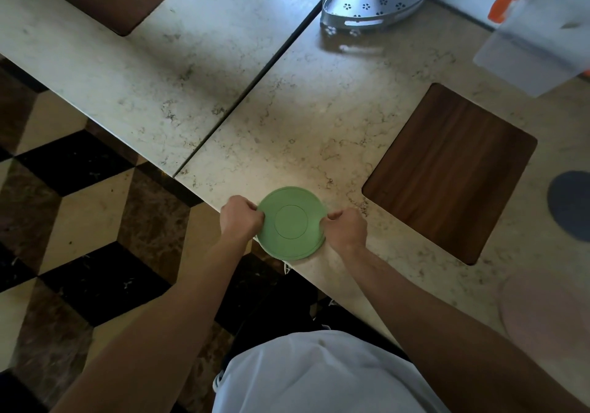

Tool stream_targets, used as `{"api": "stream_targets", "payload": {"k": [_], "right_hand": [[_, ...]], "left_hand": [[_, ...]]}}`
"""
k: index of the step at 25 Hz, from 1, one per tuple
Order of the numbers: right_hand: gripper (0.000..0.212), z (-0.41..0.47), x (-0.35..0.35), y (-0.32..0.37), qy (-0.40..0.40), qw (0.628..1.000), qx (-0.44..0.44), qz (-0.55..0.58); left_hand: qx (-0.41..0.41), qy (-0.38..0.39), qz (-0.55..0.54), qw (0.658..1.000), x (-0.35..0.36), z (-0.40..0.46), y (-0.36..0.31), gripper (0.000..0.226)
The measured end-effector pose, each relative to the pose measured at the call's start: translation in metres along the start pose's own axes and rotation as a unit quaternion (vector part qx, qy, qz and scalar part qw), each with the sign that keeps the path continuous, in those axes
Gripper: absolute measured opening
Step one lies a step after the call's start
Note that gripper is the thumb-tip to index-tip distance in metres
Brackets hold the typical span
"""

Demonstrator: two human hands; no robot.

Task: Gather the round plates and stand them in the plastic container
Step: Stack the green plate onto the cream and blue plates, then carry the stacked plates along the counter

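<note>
A round green plate (291, 222) lies upside down at the near edge of the marble table, partly over the edge. A second rim shows under it, so it looks like a small stack. My left hand (241, 219) grips its left rim and my right hand (346, 229) grips its right rim. A dark blue round plate (571, 205) lies at the right edge of the view, and a pale pink round plate (546, 313) lies nearer on the right. The translucent plastic container (536, 35) stands at the far right corner, blurred.
A perforated metal corner rack (376, 0) stands at the back of the table. Dark wooden inlays (450, 173) are set into the marble tabletop (319, 109), and a seam splits it from a second table on the left. Checkered floor lies below left.
</note>
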State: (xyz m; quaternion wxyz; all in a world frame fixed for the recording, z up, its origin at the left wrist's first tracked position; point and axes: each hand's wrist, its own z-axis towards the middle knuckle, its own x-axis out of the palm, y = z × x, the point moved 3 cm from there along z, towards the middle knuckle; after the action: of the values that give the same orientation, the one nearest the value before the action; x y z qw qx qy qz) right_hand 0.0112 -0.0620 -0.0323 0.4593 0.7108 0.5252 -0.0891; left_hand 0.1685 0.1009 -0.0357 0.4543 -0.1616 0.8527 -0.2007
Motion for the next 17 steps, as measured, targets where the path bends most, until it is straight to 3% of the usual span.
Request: {"api": "stream_targets", "payload": {"k": [4, 6, 8, 10, 17], "right_hand": [[0.027, 0.003, 0.003, -0.002, 0.01, 1.0, 0.008, 0.023], [0.017, 0.01, 0.001, -0.003, 0.032, 0.997, 0.019, 0.066], [0.006, 0.019, -0.005, -0.007, 0.049, 0.991, 0.036, 0.119], [0.017, 0.027, -0.016, -0.013, 0.041, 0.988, 0.048, 0.144], [0.018, 0.033, -0.093, -0.062, -0.052, 0.975, 0.07, 0.206]], "left_hand": [[-0.059, 0.036, -0.099, 0.993, 0.0, 0.009, 0.002, 0.01], [-0.072, 0.06, -0.138, 0.986, -0.002, 0.015, -0.001, 0.012], [-0.063, 0.087, -0.151, 0.983, -0.003, 0.019, -0.012, 0.017], [-0.044, 0.121, -0.162, 0.978, 0.002, 0.021, -0.031, 0.019], [0.034, 0.263, -0.148, 0.953, 0.06, 0.005, -0.129, 0.014]]}}
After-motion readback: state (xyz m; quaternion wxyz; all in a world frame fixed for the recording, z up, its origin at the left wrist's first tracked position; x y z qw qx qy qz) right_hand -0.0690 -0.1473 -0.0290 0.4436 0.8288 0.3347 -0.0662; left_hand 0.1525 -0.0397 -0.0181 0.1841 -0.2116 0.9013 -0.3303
